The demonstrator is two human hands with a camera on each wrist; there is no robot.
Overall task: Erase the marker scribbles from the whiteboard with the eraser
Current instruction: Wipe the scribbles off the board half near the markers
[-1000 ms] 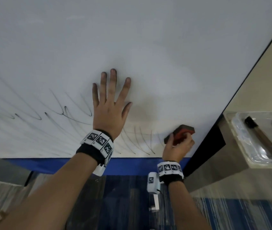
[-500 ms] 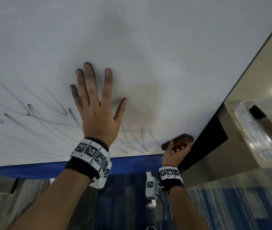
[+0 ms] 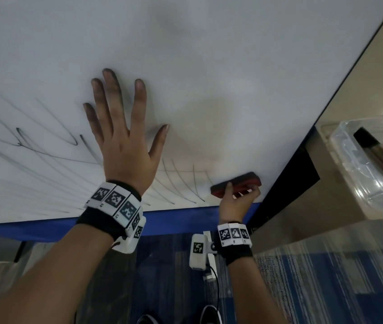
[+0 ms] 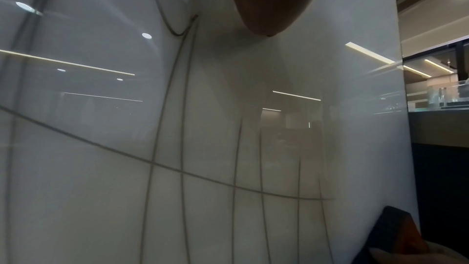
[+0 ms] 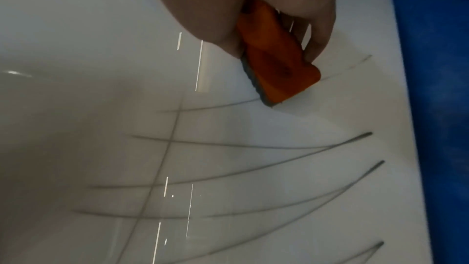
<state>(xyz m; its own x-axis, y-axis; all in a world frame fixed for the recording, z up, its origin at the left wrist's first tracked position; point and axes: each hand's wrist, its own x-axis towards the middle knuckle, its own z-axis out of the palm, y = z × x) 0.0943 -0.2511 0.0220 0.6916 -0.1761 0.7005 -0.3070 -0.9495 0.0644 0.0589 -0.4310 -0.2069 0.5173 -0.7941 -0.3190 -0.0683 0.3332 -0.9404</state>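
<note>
A large whiteboard (image 3: 209, 66) fills the head view, with thin black marker scribbles (image 3: 181, 183) along its lower part and more scribbles (image 3: 34, 146) to the left. My right hand (image 3: 238, 199) grips an orange eraser (image 3: 237, 183) with a dark felt face, pressed to the board near its lower right corner. In the right wrist view the eraser (image 5: 276, 59) sits at the end of curved marker lines (image 5: 253, 146). My left hand (image 3: 120, 136) lies flat on the board with fingers spread, left of the eraser. The left wrist view shows crossing lines (image 4: 182, 172).
A blue strip (image 3: 174, 218) runs under the board's lower edge. The board's dark right edge (image 3: 340, 94) meets a counter holding a clear plastic tray (image 3: 372, 174) with dark-capped markers. Blue striped carpet (image 3: 326, 288) lies below.
My right hand has slid the eraser down and right towards the board's lower right corner. My left hand has stayed flat on the board and has shifted left in the view.
</note>
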